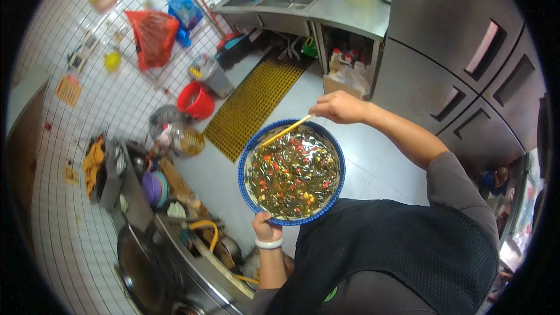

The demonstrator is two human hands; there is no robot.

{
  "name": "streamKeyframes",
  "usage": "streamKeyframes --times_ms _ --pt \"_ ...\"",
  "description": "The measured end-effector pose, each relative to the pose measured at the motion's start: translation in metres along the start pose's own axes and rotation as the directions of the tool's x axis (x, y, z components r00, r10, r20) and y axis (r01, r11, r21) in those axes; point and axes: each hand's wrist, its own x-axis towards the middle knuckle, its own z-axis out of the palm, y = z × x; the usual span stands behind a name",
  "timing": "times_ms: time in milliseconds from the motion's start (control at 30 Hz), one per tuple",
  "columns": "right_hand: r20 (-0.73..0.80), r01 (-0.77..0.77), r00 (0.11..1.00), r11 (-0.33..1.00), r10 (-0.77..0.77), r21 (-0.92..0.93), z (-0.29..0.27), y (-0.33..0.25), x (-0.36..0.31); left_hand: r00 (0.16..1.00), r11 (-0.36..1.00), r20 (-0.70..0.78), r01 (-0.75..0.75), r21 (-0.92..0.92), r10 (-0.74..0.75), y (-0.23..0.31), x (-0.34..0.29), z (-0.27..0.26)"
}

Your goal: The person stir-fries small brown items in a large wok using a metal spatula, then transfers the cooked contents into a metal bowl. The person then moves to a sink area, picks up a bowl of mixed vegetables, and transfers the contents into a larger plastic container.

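A large blue-rimmed bowl [241,182] is held up in front of my body. Dark green shredded food [291,169] fills it, mixed with red and yellow bits in a glossy liquid. My left hand [266,227] grips the bowl's near left edge, thumb over the rim and the other fingers hidden beneath; a white bangle circles that wrist. Closed round the upper end of yellow chopsticks [287,130], my right hand [339,107] is just beyond the bowl's far right rim. The chopsticks' lower end reaches into the food at the far left.
A stove with a dark wok [140,268] stands at the lower left. Beyond the bowl lie a yellow floor mat [251,102], a red bucket [195,100] and a grey bin [211,76]. A steel sink [291,0] lines the back; a steel refrigerator [431,81] stands at right.
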Motion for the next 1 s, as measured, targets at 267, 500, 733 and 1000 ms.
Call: streamKeyframes --times_ms 267,500,733,1000 --pt "-0.004 -0.198 0.980 0.977 0.198 -0.081 0.012 0.159 0.126 0.980 0.993 0.162 0.117 -0.012 -0.113 0.093 0.237 0.069" --pt "0.064 -0.226 0.970 0.969 0.233 -0.096 0.051 0.332 0.279 0.976 0.994 0.201 0.094 -0.058 -0.081 0.157 0.444 0.096" --pt "0.104 0.001 0.995 0.995 -0.011 0.098 0.132 0.482 0.451 0.995 0.987 0.032 -0.086 -0.136 0.091 0.236 0.584 0.103" --pt "0.133 0.023 0.990 0.979 -0.051 0.201 0.238 0.597 0.625 0.990 0.983 -0.056 -0.139 -0.124 0.133 0.338 0.740 0.081"
